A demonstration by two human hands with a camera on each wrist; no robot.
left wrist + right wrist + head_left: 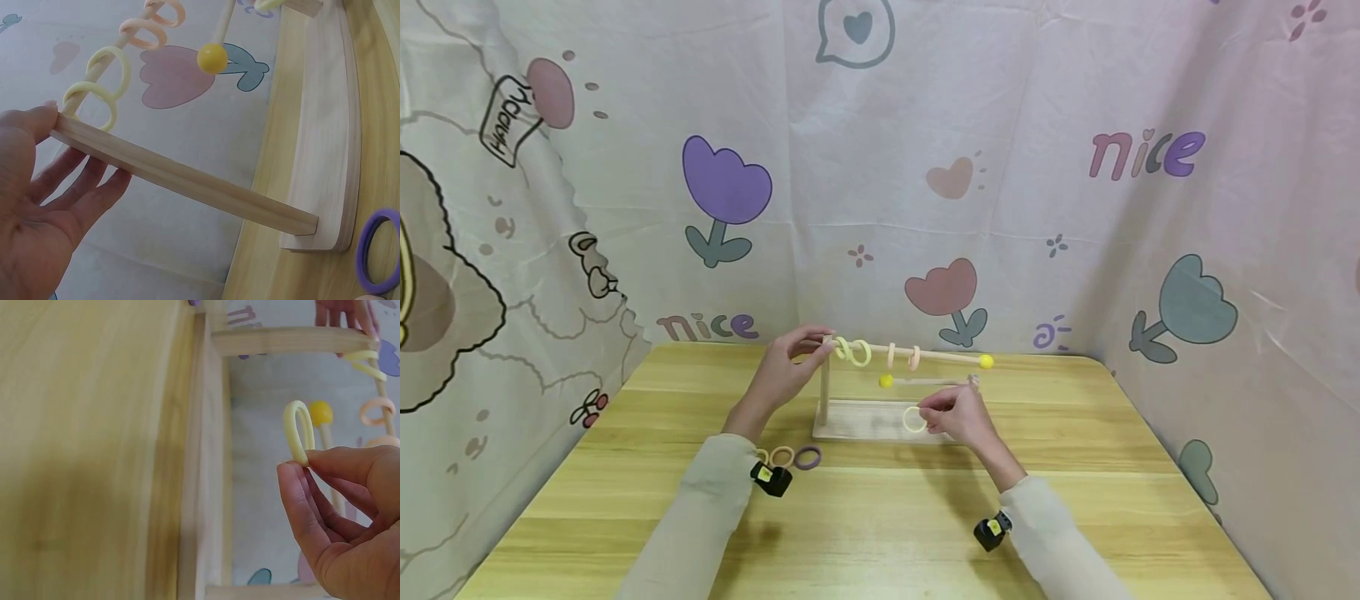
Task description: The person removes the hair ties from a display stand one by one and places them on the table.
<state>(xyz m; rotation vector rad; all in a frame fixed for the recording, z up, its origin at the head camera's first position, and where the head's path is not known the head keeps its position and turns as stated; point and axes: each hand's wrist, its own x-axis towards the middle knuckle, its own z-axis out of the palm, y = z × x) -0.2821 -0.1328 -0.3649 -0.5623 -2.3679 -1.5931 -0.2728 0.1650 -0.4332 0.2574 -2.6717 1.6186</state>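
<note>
A light wooden stand has a flat base [865,425], an upper rod [951,357] ending in a yellow ball [987,362], and a lower rod [925,382] with another yellow ball [212,59]. My left hand [781,367] holds the top of the left post [187,178], thumb at its end and fingers underneath. Two pale yellow rings [127,75] hang on the upper rod near that hand; two peach rings [891,357] hang farther along. In front of the stand, my right hand [958,412] pinches a pale yellow ring [291,428] between thumb and fingertips, apart from both rods.
Left of the base's front, a purple ring [807,465] and an orange ring [782,467] lie on the wooden table [880,533], with a yellowish ring partly hidden by the left wrist camera [772,479]. A printed cloth [850,167] hangs behind the table.
</note>
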